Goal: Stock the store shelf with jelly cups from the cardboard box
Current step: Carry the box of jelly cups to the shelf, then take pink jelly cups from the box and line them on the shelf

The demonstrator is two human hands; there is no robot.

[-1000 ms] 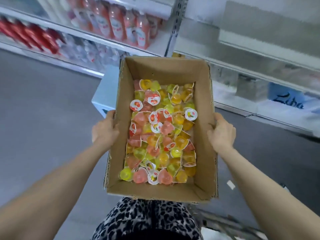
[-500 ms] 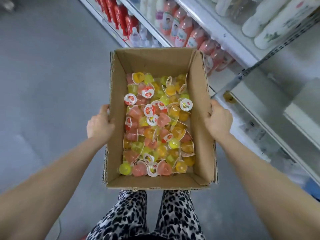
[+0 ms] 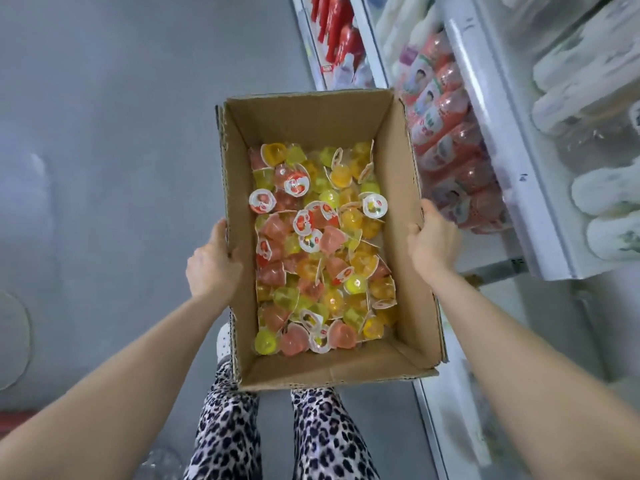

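An open cardboard box (image 3: pixel 308 119) hangs in front of me above the floor, carried between both hands. Its bottom is covered with several small jelly cups (image 3: pixel 322 244) in pink, yellow, orange and green, some showing white printed lids. My left hand (image 3: pixel 213 263) grips the box's left wall, thumb over the rim. My right hand (image 3: pixel 433 239) grips the right wall the same way. The store shelf (image 3: pixel 498 140) runs along the right side of the view.
Pink bottles (image 3: pixel 440 133) fill a shelf level just right of the box, red bottles (image 3: pixel 337 32) stand farther along, and white packs (image 3: pixel 588 116) sit on an upper level. Grey floor (image 3: pixel 104 168) spreads to the left. My leopard-print legs (image 3: pixel 277 438) show below the box.
The view has swung left while I carry the box, so the shelves that faced me now run along my right side. Both hands keep the same grip on the box walls.
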